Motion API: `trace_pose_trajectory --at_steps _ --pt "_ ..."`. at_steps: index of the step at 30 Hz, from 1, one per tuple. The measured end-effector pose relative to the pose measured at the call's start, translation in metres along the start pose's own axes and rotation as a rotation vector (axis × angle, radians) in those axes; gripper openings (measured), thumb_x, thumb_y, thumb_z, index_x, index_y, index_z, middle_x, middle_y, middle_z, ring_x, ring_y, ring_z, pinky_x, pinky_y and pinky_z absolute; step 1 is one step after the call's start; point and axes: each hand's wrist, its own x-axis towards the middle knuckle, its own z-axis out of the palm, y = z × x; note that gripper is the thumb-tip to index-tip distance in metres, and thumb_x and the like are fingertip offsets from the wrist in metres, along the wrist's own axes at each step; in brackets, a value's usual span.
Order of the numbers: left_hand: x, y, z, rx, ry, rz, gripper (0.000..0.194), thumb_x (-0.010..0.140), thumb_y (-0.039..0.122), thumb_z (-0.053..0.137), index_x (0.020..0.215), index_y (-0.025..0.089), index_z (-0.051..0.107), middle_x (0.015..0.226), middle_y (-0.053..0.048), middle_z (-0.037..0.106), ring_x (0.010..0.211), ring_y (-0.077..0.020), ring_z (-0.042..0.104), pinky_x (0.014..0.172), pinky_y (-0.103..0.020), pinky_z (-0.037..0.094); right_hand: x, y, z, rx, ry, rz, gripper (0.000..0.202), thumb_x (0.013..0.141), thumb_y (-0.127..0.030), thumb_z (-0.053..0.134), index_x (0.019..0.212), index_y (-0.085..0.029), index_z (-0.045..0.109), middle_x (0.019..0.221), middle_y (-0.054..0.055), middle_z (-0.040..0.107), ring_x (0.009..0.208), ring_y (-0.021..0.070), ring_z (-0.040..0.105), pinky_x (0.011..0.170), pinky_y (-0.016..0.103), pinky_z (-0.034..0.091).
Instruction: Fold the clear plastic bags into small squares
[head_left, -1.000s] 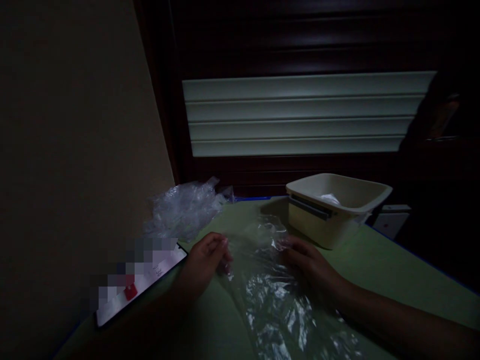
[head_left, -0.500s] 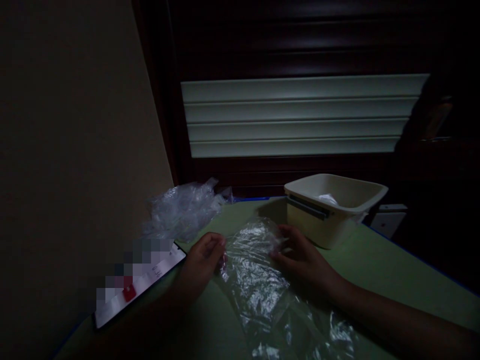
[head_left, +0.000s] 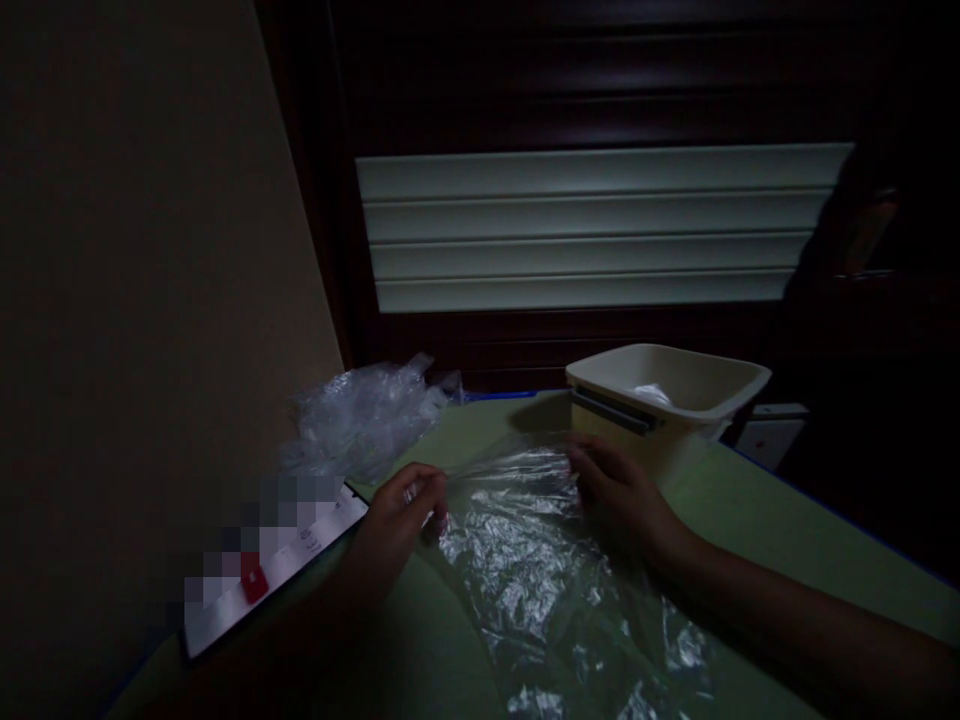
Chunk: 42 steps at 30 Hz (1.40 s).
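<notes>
while the left hand [head_left: 409, 505] is pinching the left edge of a clear plastic film [head_left: 525, 575], the right hand [head_left: 619, 490] is gripping its far right edge, some fingertips sinking into shadow. the film is spreading over the middle of the green tabletop [head_left: 757, 540], its near end running out of view; whether it is forming a bag or a single sheet is hard to tell. left of the left hand, a phone [head_left: 281, 570] is lying lit, blocky blurring hiding part of it; a red patch is showing, and its small dark characters are too blurred to read surely. at the far left, crumpled plastic [head_left: 367, 420] is resting near the wall [head_left: 165, 300]. at the far right, a cream tub [head_left: 705, 385] is standing, partly covered by the right hand, with something pale and shiny lying inside, mostly hidden.
</notes>
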Motion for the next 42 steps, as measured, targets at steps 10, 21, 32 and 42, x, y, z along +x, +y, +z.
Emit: trace_pose_trajectory --at_steps 10,21,32,42 --pt "0.007 -0.007 -0.008 0.049 0.133 0.002 0.029 0.065 0.041 0.062 0.078 0.016 0.053 0.059 0.001 0.056 0.047 -0.0134 0.052 0.047 -0.024 0.040 0.006 0.001 -0.004 0.025 0.025 0.125 0.043 0.062 -0.059 0.065 0.070 -0.018 0.055 0.057 -0.002 0.056 0.036 0.0083 0.043 0.036 0.022 0.031" --pt "-0.015 -0.001 -0.005 0.730 -0.074 0.737 0.015 0.081 0.016 0.047 0.085 0.020 0.060 0.096 -0.007 0.058 0.093 -0.0201 0.057 0.084 -0.031 0.045 0.007 0.007 -0.002 -0.035 -0.015 0.150 0.039 0.067 -0.054 0.063 0.068 -0.017 0.055 0.061 0.000 0.059 0.037 0.0091 0.049 0.036 0.022 0.036" --pt "-0.018 -0.007 -0.004 1.257 -0.416 0.304 0.063 0.086 0.047 0.039 0.134 0.006 0.038 0.142 -0.020 0.027 0.132 -0.0313 0.023 0.106 -0.047 0.022 -0.005 -0.010 -0.006 -0.449 0.056 -0.430 0.036 0.080 -0.030 0.054 0.114 -0.022 0.048 0.113 0.011 0.054 0.105 0.0260 0.051 0.089 0.043 0.041" --pt "-0.014 -0.025 -0.008 1.301 -0.268 0.366 0.062 0.083 0.043 0.042 0.132 0.004 0.038 0.138 -0.023 0.033 0.131 -0.0322 0.025 0.106 -0.049 0.020 -0.005 -0.030 0.084 -0.834 -0.502 -0.575 0.044 0.091 -0.020 0.030 0.131 -0.005 0.038 0.133 0.017 0.045 0.123 0.0203 0.040 0.102 0.033 0.033"
